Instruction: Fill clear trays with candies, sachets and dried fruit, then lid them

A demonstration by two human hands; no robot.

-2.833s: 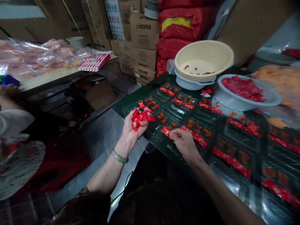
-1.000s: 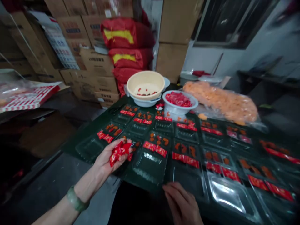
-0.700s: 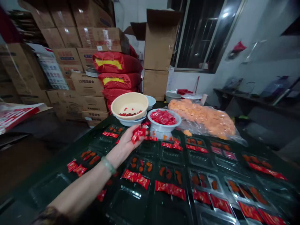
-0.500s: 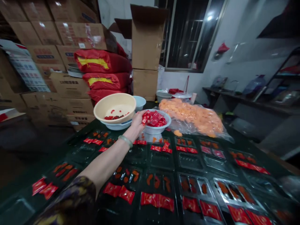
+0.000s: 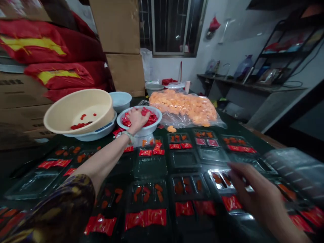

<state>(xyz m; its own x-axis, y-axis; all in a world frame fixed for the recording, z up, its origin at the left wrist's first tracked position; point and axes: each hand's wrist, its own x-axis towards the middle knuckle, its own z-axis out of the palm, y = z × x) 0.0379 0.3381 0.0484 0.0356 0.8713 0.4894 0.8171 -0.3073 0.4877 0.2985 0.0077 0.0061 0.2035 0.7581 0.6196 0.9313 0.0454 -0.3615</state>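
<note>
L hand (image 5: 136, 118) in white bowl (image 5: 150, 130) at 12 o'c, fingers buried in red sachets (image 5: 151, 118), pinch unclear | R hand (image 5: 253, 190) 4 o'c, fingers spread | take few, shallow

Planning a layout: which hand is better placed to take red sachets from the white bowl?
Likely left: the left hand is in the white bowl, touching the red sachets; the right hand hovers far off over the clear trays.
</note>
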